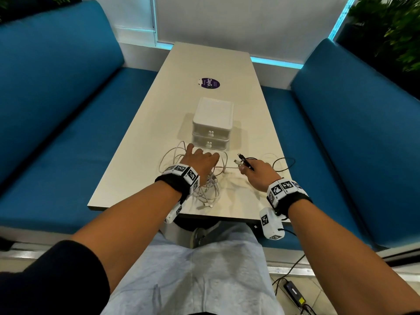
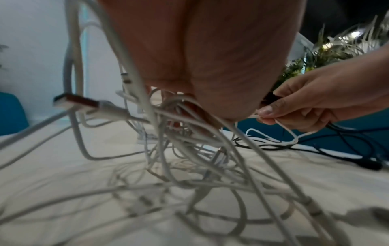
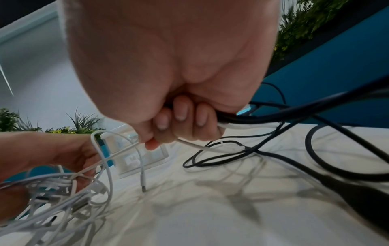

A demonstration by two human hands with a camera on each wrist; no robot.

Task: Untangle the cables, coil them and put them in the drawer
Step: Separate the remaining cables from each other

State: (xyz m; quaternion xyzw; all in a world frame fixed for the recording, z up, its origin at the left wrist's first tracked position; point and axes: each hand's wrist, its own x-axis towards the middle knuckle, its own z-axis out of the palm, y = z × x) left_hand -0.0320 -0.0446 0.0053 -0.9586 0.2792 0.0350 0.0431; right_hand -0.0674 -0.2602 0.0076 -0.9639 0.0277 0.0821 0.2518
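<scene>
Head view: high, looking forward and down along the surface (image 1: 204,64) toward 12 o'clock. Wrist views: very low and close, under each palm, facing ahead and inward. Shared by all three: the white cable tangle (image 1: 204,189) (image 2: 189,158) (image 3: 52,199).

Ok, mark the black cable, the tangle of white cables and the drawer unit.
black cable (image 3: 212,164): right wrist view, on its loop lying on the table.
tangle of white cables (image 1: 210,189): head view, on the knot's middle.
drawer unit (image 1: 213,111): head view, on its top.
</scene>
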